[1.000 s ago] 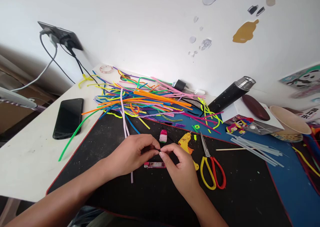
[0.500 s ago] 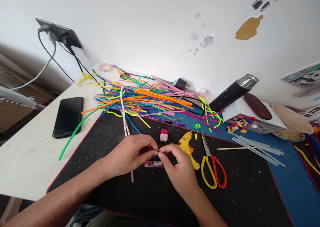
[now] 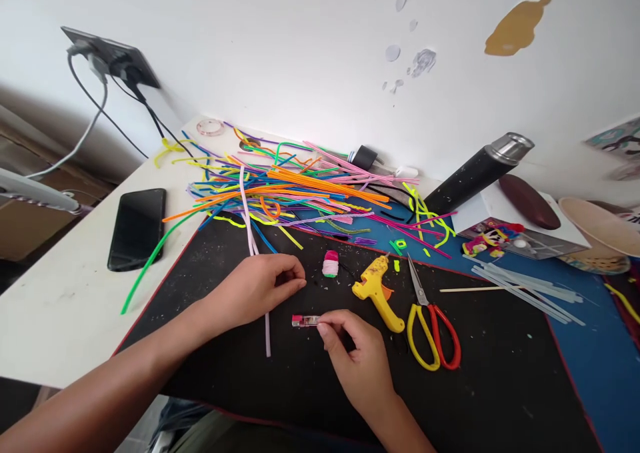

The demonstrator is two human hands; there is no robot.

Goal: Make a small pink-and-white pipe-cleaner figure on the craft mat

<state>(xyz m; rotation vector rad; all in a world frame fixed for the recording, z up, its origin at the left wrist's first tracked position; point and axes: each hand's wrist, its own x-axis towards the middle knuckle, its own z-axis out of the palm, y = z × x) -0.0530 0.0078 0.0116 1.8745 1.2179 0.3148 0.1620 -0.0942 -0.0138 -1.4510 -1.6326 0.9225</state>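
Note:
My left hand (image 3: 265,283) hovers over the black mat, thumb and index finger pinched together. Whatever lies between those tips, if anything, is too small to make out. My right hand (image 3: 357,353) is also closed, thumb and index tips meeting at the right end of a pink-red lighter (image 3: 304,320). I cannot tell whether they touch the lighter, whose right end is hidden. Beyond the hands sits a small pink-and-white wrapped piece (image 3: 331,265). Pale lilac pipe cleaners (image 3: 246,210) pass beneath my left hand. A yellow glue gun (image 3: 377,290) and scissors (image 3: 425,313) lie to the right.
A heap of coloured pipe cleaners (image 3: 300,190) spreads along the wall. The phone (image 3: 137,230) lies on the left. At right are a black flask (image 3: 473,176), a white box (image 3: 500,210), a small colourful figure (image 3: 487,240), translucent glue sticks (image 3: 530,290) and a thin wooden stick (image 3: 470,290).
The fingertips of both hands were together and have parted. My left hand moved slightly left and up; my right hand came down toward the lighter. The view shifted slightly.

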